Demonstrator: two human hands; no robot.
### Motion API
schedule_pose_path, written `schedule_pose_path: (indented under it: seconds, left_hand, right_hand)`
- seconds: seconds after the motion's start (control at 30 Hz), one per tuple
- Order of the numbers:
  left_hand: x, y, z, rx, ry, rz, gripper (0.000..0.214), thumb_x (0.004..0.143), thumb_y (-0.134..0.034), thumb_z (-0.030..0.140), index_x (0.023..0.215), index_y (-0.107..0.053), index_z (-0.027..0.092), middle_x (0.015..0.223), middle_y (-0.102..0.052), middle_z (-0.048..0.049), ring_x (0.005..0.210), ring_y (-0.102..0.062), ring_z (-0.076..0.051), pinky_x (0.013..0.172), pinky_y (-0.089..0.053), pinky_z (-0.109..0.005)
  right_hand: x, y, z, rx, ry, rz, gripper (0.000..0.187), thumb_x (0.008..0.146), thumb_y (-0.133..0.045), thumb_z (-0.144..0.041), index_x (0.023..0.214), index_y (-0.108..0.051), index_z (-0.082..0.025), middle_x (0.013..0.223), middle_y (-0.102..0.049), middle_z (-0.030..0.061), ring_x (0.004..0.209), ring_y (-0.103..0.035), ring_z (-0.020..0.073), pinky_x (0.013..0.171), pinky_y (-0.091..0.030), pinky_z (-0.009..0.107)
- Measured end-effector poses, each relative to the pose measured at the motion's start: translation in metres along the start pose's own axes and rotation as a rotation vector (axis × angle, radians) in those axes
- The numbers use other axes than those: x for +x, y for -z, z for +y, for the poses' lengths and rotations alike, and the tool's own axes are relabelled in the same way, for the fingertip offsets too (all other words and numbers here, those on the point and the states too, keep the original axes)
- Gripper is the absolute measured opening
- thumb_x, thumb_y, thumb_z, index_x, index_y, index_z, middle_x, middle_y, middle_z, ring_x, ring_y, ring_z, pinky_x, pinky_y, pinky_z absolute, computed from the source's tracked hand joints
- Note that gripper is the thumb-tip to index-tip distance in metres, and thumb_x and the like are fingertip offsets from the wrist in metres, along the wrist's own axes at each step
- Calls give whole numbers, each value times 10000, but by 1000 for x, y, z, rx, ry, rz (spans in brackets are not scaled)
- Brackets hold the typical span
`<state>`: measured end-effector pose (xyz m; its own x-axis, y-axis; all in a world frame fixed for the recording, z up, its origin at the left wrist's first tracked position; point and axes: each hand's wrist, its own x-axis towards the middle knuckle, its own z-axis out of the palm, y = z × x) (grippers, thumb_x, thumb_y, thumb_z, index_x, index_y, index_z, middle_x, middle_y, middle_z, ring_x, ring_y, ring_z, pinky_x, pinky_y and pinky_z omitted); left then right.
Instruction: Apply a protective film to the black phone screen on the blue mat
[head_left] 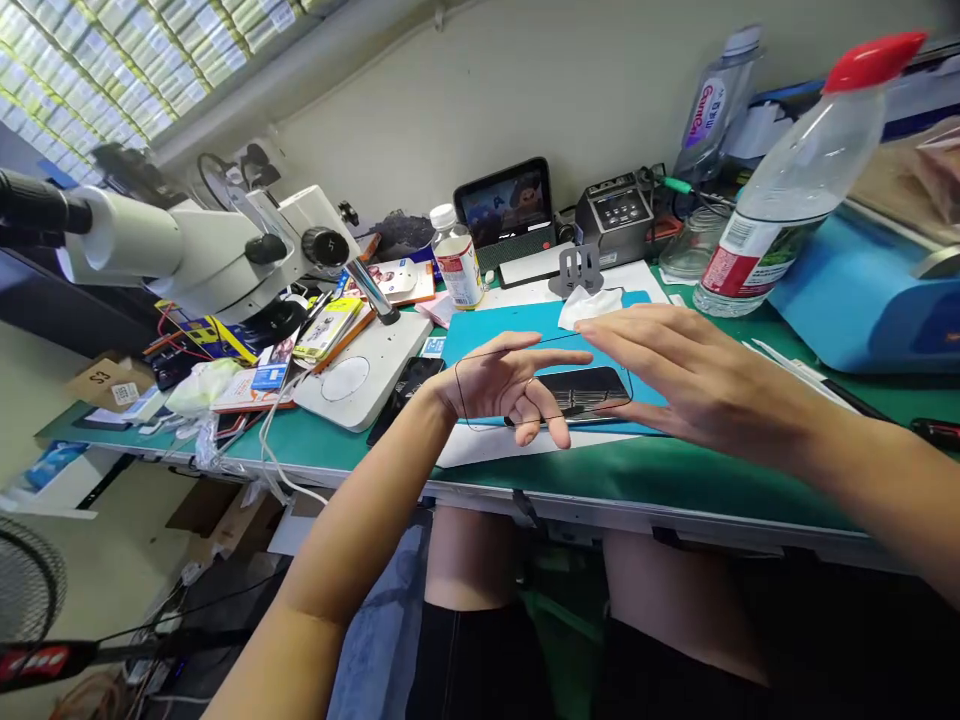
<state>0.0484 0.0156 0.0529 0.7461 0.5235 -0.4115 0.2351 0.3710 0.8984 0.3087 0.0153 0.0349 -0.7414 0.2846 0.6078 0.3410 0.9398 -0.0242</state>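
My right hand (690, 375) grips the right end of a clear phone screen glass (487, 405) with a thin black border, fingers along the far edge and thumb at the near one. Seen through the glass, my left hand (514, 385) lies behind it, palm turned up and fingers spread apart. Whether the left fingers touch the glass, I cannot tell. Under the hands a dark phone (592, 388) rests on a blue mat (480, 328). A crumpled white tissue (589, 306) sits on the mat just beyond my right fingertips.
To the left stands a white microscope (217, 255) on its base (375, 385), with a dark phone (409, 385) beside it. A small bottle (456, 260) and a lit screen device (506, 210) stand behind. At right are a red-capped bottle (795, 200) and a blue machine (862, 290).
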Motion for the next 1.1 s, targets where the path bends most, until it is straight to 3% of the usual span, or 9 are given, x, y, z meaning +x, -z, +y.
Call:
schedule_pose_path:
  seconds: [0.13, 0.23, 0.33, 0.4, 0.47, 0.53, 0.67, 0.77, 1.1]
  left_hand:
    - [-19, 16, 1, 59, -57, 145, 731, 916, -336, 736, 1365, -580, 214, 950, -775, -144, 649, -726, -236, 649, -561, -363]
    - [-28, 23, -16, 202, -289, 528, 727, 954, -333, 702, 1381, -550, 155, 1080, -747, -166, 841, -732, -229, 766, -567, -348]
    - [-27, 15, -45, 538, -473, 848, 639, 943, -505, 620, 1369, -552, 146, 1290, -659, -165, 1147, -638, -249, 985, -499, -392]
    - [-24, 6, -62, 775, -483, 843, 682, 883, -636, 592, 1403, -525, 164, 1378, -593, -162, 1282, -539, -284, 1082, -428, -438]
    - [-22, -2, -72, 934, -461, 802, 804, 806, -737, 589, 1444, -483, 171, 1402, -558, -167, 1313, -492, -314, 1111, -399, -469]
    - [-22, -4, -77, 1020, -452, 805, 889, 757, -787, 586, 1461, -458, 154, 1388, -548, -175, 1293, -482, -328, 1106, -402, -483]
    - [-23, 0, -77, 1076, -432, 824, 895, 742, -784, 619, 1431, -490, 129, 1299, -577, -165, 1195, -512, -317, 1057, -439, -467]
    - [-24, 1, -78, 1105, -402, 823, 816, 764, -763, 622, 1395, -535, 157, 1262, -589, -136, 1145, -526, -303, 1026, -455, -444]
    - [-22, 0, -80, 1153, -311, 822, 723, 817, -698, 615, 1382, -555, 187, 1267, -563, -127, 1162, -514, -312, 1044, -437, -470]
  right_hand:
    - [-9, 0, 8, 15, -10, -3, 806, 924, -656, -407, 1593, -221, -290, 1392, -561, 150, 1259, -540, 357, 1055, -478, 556]
    - [-22, -5, 27, 89, -145, -57, 755, 895, -662, -499, 1551, -333, -321, 1406, -546, 148, 1270, -528, 372, 1071, -464, 568]
    - [-36, -13, 50, 189, -299, -148, 738, 857, -696, -536, 1511, -405, -356, 1348, -613, 138, 1205, -589, 355, 968, -552, 505]
    - [-42, -19, 60, 264, -399, -202, 789, 823, -737, -528, 1516, -392, -379, 1318, -648, 135, 1109, -646, 331, 747, -626, 400]
    - [-46, -23, 63, 327, -485, -248, 826, 800, -760, -521, 1522, -380, -395, 1330, -648, 131, 1051, -669, 313, 523, -591, 299]
    - [-46, -27, 61, 363, -511, -280, 793, 798, -763, -512, 1501, -412, -406, 1357, -634, 117, 1070, -663, 306, 480, -565, 267]
    - [-39, -30, 52, 389, -513, -373, 726, 815, -731, -545, 1470, -455, -394, 1423, -574, 89, 1204, -594, 323, 783, -621, 363]
    - [-34, -30, 46, 396, -546, -444, 721, 839, -691, -574, 1481, -436, -369, 1449, -535, 87, 1287, -521, 346, 973, -559, 452]
    - [-37, -33, 49, 365, -545, -462, 765, 819, -694, -609, 1490, -423, -360, 1448, -523, 86, 1296, -503, 361, 1054, -490, 525]
